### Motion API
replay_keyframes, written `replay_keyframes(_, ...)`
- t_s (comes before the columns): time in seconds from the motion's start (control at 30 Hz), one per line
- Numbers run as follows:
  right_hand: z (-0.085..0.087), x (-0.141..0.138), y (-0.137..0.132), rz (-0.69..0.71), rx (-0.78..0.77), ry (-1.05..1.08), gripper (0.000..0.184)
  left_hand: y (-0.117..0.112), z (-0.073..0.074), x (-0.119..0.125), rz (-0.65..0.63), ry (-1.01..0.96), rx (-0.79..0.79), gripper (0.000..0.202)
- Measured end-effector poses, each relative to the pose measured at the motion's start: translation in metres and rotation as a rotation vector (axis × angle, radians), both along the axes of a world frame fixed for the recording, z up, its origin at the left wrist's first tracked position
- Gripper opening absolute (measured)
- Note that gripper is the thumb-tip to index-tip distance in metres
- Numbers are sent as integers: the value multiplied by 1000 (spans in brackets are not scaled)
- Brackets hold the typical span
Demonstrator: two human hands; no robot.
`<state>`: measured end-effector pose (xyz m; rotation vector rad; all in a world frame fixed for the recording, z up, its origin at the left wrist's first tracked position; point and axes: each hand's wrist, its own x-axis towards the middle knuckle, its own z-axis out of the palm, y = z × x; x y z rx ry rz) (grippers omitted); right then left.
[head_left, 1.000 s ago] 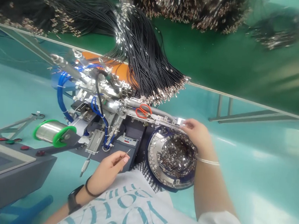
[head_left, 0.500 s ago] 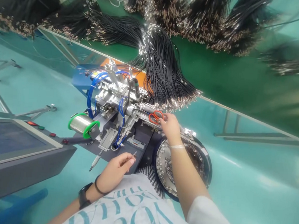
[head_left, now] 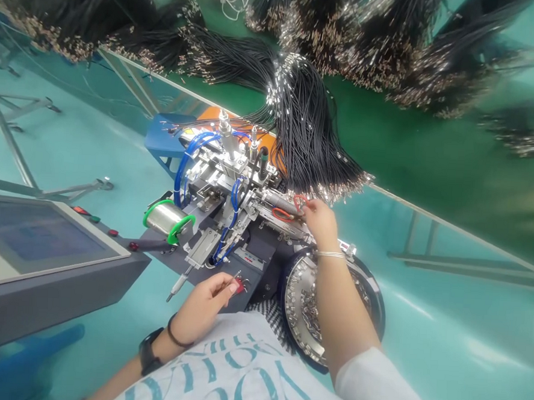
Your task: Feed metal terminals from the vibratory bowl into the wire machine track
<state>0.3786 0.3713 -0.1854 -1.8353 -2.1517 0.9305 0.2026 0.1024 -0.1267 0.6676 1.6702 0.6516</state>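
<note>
A: What is the biggest thing here?
B: A long green workbench [head_left: 437,150]. Big bunches of black wires [head_left: 307,130] with shiny metal ends lie on it, and one bunch hangs over its edge.

A: What is under those wires?
B: A wire crimping machine [head_left: 231,189] with blue air tubes [head_left: 185,174]. A spool of silver wire [head_left: 164,221] with green sides sits on it. A control box with a screen [head_left: 47,241] stands to the left.

A: What is that round thing?
B: A bowl feeder [head_left: 299,301] full of little metal terminals [head_left: 307,314], right by the person's chest.

A: What are the hands doing?
B: The right hand [head_left: 320,222] is above the bowl feeder, closed on orange scissors [head_left: 289,208] that lie on the machine. The left hand [head_left: 201,304] is closed too. Its fingers [head_left: 221,285] pinch a tiny metal piece [head_left: 236,276], too small to see well.
</note>
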Motion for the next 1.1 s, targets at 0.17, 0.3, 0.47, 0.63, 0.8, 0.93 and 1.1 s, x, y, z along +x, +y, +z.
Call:
replay_keyframes(0.17, 19, 20, 3, -184, 79, 171, 22, 5, -1, 4, -54, -6, 5, 35)
replay_keyframes(0.3, 36, 40, -7, -355, 55, 392, 28, 7, -2, 6, -68, -4, 24, 32)
replay_keyframes(0.47, 61, 51, -35, -417, -46, 802, 25, 8, -3, 8, -46, 9, 80, 39)
replay_keyframes(0.63, 69, 30, -96, -259, -444, 902, 19, 6, -4, 6, 164, -15, 232, 39)
replay_keyframes(0.8, 51, 15, -145, -230, -669, 1022, 26, 8, -8, 4, 452, -174, 206, 43)
replay_keyframes(0.93, 50, 20, -149, -163, -669, 975, 23, 11, -11, 6, 558, -264, 101, 51)
replay_keyframes(1.1, 66, 31, -144, 66, -595, 834, 14, 10, -6, 6, 424, -185, 26, 42)
